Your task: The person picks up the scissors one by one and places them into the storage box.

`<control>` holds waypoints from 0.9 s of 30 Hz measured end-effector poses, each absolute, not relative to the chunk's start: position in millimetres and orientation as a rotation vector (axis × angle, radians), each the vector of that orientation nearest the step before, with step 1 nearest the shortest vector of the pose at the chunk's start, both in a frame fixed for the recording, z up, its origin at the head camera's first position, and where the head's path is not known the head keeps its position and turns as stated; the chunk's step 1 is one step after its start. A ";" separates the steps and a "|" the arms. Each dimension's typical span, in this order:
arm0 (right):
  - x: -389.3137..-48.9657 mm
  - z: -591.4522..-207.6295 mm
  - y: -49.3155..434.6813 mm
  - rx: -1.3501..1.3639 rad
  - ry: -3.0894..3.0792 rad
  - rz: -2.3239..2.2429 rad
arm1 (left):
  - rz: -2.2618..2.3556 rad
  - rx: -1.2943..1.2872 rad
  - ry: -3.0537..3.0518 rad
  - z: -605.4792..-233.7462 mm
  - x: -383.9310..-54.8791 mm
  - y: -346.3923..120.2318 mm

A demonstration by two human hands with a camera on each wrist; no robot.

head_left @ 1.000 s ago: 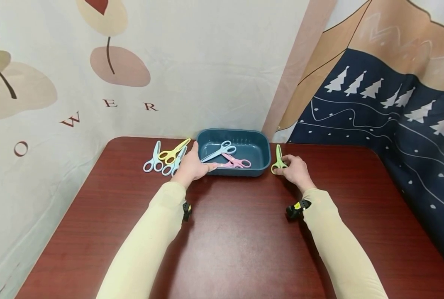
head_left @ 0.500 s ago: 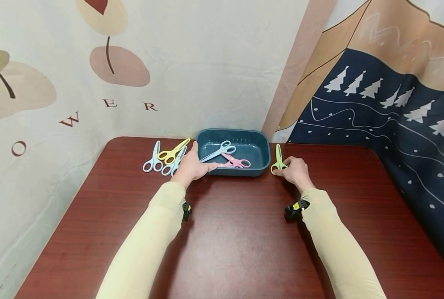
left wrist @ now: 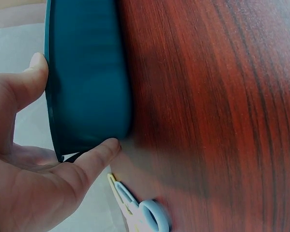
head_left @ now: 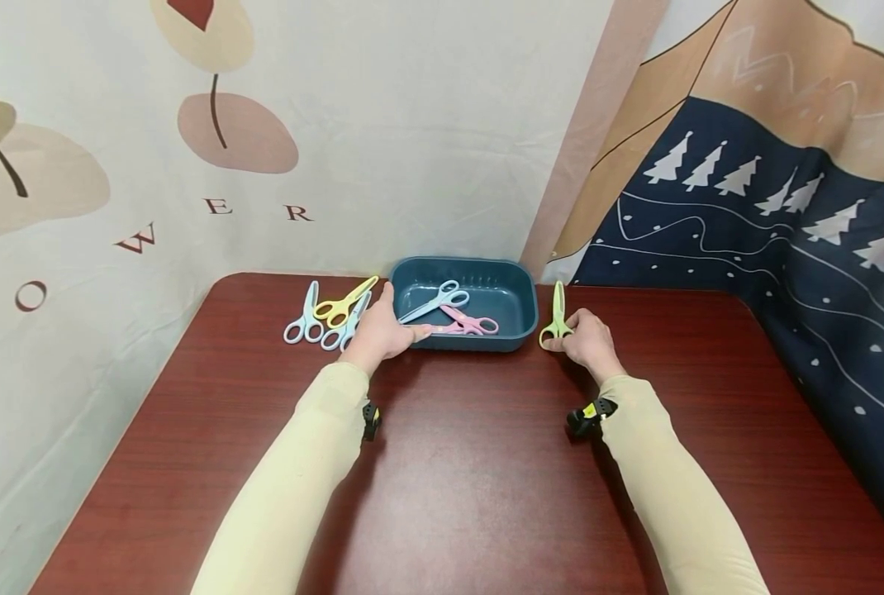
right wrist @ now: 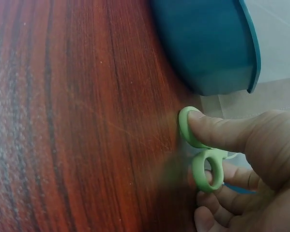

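Observation:
A dark teal plastic bin (head_left: pixel 518 337) stands at the back edge of the table. My left hand (head_left: pixel 380 332) rests on its left front corner, straight fingers along the left side and thumb at the front rim. In the left wrist view, the index finger (left wrist: pixel 99 157) touches the outer wall. To the right of the bin, my right hand (head_left: pixel 592 340) pinches green scissors (head_left: pixel 558 307) by the handle loops, with the blades pointing away. The thumb (right wrist: pixel 222 130) lies on one loop. Inside the bin are light blue scissors (head_left: pixel 427 308) and pink scissors (head_left: pixel 479 323), partly hidden.
Left of the bin lie yellow scissors (head_left: pixel 347 304) and two light blue scissors, one pair (head_left: pixel 310 314) at the far left and another (head_left: pixel 356 317) beside the left hand. A printed curtain (head_left: pixel 427 165) hangs behind the reddish-brown table (head_left: pixel 457 463).
The green scissors' blades have tipped up slightly in my right hand, their tip shifting a little to the right. My left hand and the bin have hardly moved.

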State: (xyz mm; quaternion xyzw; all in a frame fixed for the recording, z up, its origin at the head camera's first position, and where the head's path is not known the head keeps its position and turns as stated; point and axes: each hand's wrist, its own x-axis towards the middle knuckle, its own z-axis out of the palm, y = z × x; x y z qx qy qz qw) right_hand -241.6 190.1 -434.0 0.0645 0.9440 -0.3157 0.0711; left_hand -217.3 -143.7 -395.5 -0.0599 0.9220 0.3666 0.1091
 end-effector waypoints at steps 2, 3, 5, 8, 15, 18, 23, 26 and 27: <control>-241.1 -434.0 189.6 0.202 2.845 -0.960 | 1.071 -0.172 2.713 -396.2 -217.4 -143.7; -240.9 -433.9 189.5 0.206 2.850 -0.968 | 1.071 -0.170 2.714 -396.6 -217.6 -143.8; -240.2 -433.5 188.7 0.216 2.859 -0.987 | 1.070 -0.168 2.716 -397.4 -217.8 -143.8; -239.6 -433.2 188.3 0.227 2.875 -1.015 | 1.072 -0.166 2.722 -398.1 -218.0 -143.9; -238.3 -430.7 188.6 0.245 2.858 -1.142 | 1.098 -0.181 2.713 -398.5 -218.1 -144.1; -238.5 -429.9 189.2 0.255 2.814 -1.227 | 1.104 -0.178 2.713 -398.6 -218.0 -143.9; -238.2 -430.0 190.2 0.268 2.780 -1.311 | 1.106 -0.170 2.710 -397.7 -217.4 -143.7; -238.1 -430.3 190.6 0.276 2.749 -1.392 | 1.107 -0.169 2.707 -397.5 -217.2 -144.0; -238.1 -430.3 190.9 0.277 2.734 -1.427 | 1.107 -0.170 2.707 -397.6 -217.3 -144.2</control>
